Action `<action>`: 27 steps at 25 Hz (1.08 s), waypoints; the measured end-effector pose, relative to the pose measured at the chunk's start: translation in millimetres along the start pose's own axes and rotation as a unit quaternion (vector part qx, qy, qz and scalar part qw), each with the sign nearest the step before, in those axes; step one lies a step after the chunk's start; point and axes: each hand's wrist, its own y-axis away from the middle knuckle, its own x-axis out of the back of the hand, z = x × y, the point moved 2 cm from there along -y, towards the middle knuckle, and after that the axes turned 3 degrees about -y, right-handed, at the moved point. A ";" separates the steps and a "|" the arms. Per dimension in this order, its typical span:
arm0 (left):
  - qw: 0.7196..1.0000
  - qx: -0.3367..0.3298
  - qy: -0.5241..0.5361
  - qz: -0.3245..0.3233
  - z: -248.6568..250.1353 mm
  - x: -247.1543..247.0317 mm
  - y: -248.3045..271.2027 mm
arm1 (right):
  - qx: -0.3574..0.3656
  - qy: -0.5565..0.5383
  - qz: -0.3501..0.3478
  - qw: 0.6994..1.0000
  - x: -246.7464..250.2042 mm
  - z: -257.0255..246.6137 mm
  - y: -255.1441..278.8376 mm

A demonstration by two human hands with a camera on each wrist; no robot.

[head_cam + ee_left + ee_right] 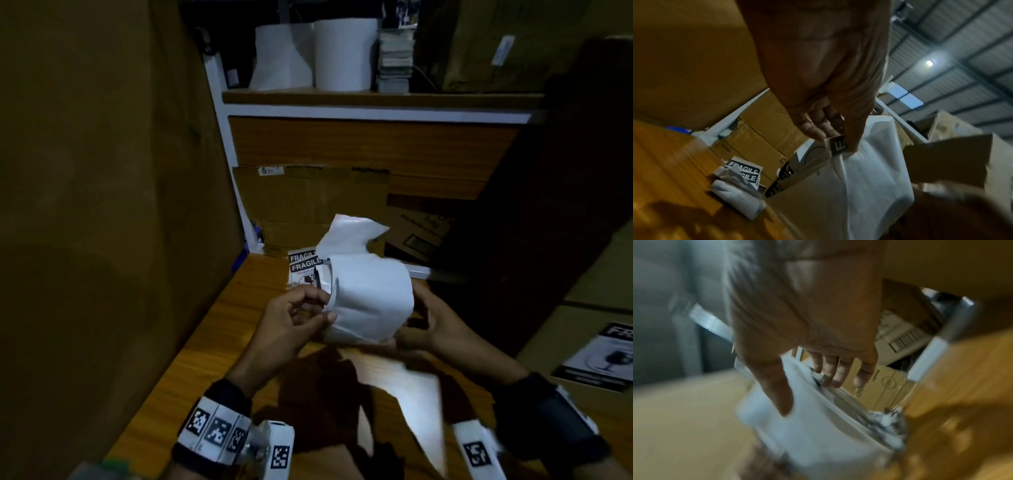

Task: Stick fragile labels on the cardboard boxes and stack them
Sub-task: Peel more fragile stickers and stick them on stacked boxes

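Note:
I hold a white roll of fragile labels above the wooden table. My left hand pinches the corner of a black-and-white label at the roll's left end, between thumb and fingers. My right hand grips the roll from the right, with the thumb on the white paper and the fingers over its far edge. That view is blurred. A loose tail of backing paper stands up behind the roll. A cardboard box at the right bears a fragile label.
Loose FRAGILE labels lie on the table behind the roll, beside crumpled backing paper. A tall cardboard box walls off the left. Flattened cardboard leans at the back, under a shelf with white rolls.

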 end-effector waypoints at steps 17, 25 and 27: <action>0.966 -0.041 -0.144 0.210 -9.2 6.6 -21.4 | 0.068 0.040 0.105 0.991 40.7 1.8 19.8; 0.963 -0.003 -0.118 0.242 -11.8 34.3 -39.6 | 0.086 0.203 0.021 0.975 64.2 11.9 47.0; 0.960 0.004 -0.141 0.240 -21.7 39.5 -45.1 | 0.072 0.298 -0.014 0.952 66.6 16.2 48.9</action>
